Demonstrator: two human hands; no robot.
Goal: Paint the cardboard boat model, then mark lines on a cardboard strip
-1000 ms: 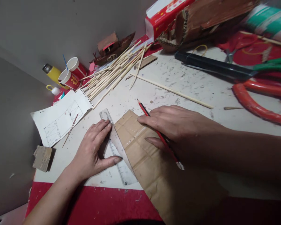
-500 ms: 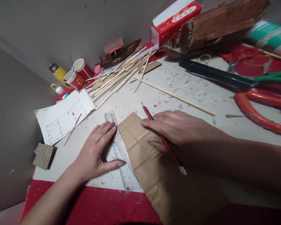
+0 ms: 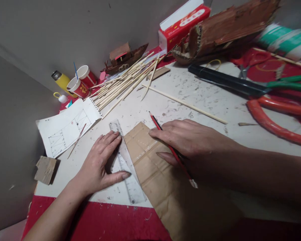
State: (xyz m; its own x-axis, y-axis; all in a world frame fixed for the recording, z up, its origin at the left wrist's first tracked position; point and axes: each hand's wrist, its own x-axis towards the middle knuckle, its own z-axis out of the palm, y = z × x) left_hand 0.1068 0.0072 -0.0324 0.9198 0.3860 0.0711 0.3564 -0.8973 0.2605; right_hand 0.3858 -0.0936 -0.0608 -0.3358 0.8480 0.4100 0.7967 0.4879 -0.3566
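Note:
My left hand (image 3: 100,164) lies with fingers spread across a clear plastic ruler (image 3: 134,187), its thumb stretched over the lower part. Along the ruler's right side is a creased sheet of brown cardboard (image 3: 150,170), running towards the table's front edge. My right hand (image 3: 183,140) rests over the cardboard's upper right and holds a red-and-black pencil (image 3: 175,154). The pencil slants, its sharpened tip pointing away from me beyond the cardboard and its blunt end by my palm. Shadow darkens the cardboard's lower right part.
Left lie a sheet with drawn trusses (image 3: 70,130) and a wood-like block (image 3: 45,170). Behind are thin wooden sticks (image 3: 125,83), paper cups (image 3: 78,87), a yellow bottle (image 3: 62,82) and a small model boat (image 3: 125,58). Large orange-handled cutters (image 3: 273,125) and a bigger boat (image 3: 223,31) stand right.
The camera view has shifted slightly, so the whole scene sits a little further left. Both hands, ruler, pencil and cardboard keep nearly the same arrangement.

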